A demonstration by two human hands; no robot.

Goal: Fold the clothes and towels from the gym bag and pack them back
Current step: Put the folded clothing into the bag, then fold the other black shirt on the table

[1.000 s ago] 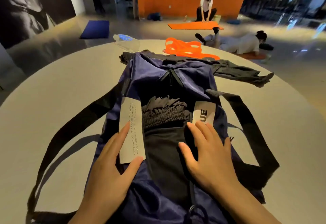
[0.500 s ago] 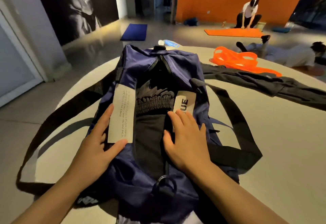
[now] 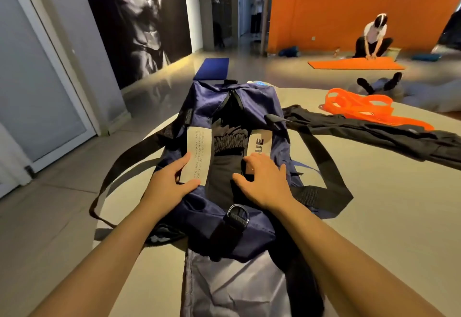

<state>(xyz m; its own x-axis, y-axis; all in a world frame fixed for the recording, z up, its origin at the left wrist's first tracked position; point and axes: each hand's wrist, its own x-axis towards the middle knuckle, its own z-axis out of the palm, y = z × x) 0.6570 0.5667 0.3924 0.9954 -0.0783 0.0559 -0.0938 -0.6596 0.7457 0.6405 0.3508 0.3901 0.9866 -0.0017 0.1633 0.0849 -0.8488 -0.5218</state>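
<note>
At frame centre, the left hand (image 3: 172, 182) and right hand (image 3: 265, 183) press flat, fingers relaxed, gripping nothing, on the open navy gym bag (image 3: 272, 142) holding dark folded clothes (image 3: 227, 164).

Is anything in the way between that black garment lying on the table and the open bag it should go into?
Nothing visible blocks it. The black garment lies right of the bag, whose zipper is open. Both hands, left hand and right hand, rest at the opening, where dark clothing already sits.
</note>
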